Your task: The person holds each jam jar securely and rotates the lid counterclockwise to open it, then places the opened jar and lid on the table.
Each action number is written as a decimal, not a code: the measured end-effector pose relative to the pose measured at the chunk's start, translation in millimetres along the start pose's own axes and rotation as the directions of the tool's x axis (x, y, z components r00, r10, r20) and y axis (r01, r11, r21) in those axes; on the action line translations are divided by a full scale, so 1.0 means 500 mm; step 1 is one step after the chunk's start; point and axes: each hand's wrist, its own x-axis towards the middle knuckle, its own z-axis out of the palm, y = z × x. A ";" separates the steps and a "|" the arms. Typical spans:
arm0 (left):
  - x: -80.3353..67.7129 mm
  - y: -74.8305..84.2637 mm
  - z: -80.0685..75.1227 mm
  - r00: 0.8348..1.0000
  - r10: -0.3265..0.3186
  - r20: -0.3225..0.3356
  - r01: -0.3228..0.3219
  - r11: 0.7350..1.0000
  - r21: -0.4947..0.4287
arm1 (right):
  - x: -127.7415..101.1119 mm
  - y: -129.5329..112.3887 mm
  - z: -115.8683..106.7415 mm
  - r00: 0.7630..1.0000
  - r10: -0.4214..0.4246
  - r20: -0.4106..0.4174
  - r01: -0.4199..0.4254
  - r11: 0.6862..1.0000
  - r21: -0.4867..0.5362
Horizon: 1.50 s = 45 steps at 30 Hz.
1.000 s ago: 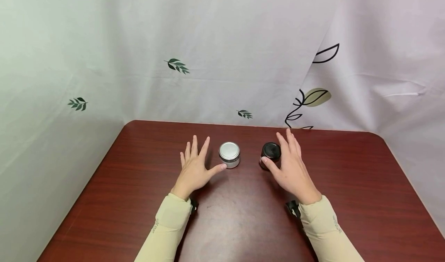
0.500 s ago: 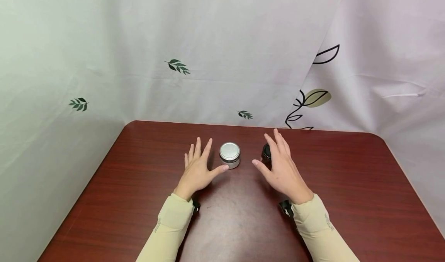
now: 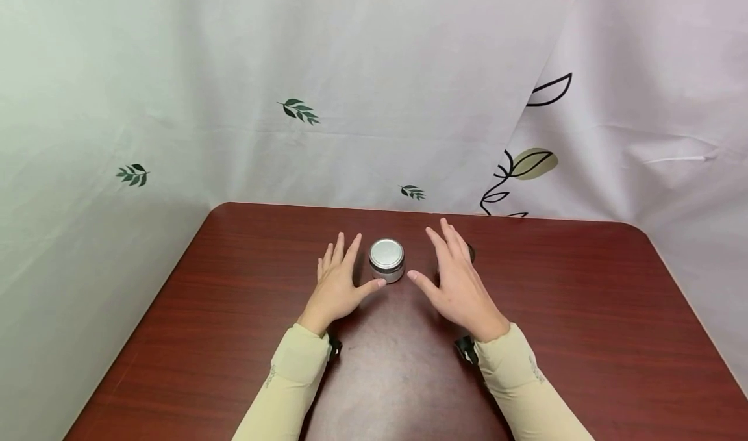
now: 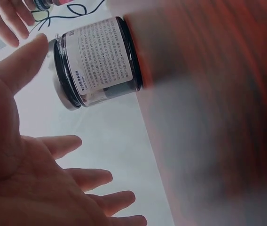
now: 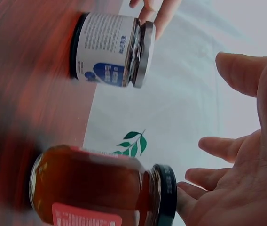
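A jar with a silver lid and a white label (image 3: pixel 387 259) stands near the middle of the table. My left hand (image 3: pixel 336 291) is just left of it, fingers spread and straight, thumb tip overlapping the jar's lower edge in the head view. My right hand (image 3: pixel 458 291) hovers with spread fingers to the jar's right, thumb pointing toward it. Behind that hand, a black-lidded jar (image 5: pixel 93 181) of amber-brown contents with a red label is mostly hidden in the head view. The right wrist view shows this jar beside the fingertips. Neither hand grips anything.
The dark red wooden table (image 3: pixel 584 311) has rounded far corners. White curtain cloth (image 3: pixel 362 103) printed with leaves hangs behind it and along both sides. A black wrist camera (image 3: pixel 467 350) sits under the right cuff.
My right hand has moved left, from the black-lidded jar toward the silver-lidded one, now covering most of the black-lidded jar. My left hand has shifted slightly right. Both jars stay in place.
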 end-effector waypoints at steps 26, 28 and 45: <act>0.012 0.013 0.007 1.000 0.012 -0.010 -0.012 0.999 -0.050 | 0.022 -0.031 0.045 0.998 -0.068 -0.013 0.068 0.998 0.011; 0.014 0.014 0.008 1.000 0.016 -0.010 -0.017 0.999 -0.050 | 0.023 -0.033 0.048 0.998 -0.069 -0.011 0.069 0.998 0.011; 0.030 0.030 0.019 1.000 -0.022 0.018 0.024 0.995 -0.098 | 0.046 -0.048 0.077 0.999 -0.045 0.013 0.044 0.997 0.061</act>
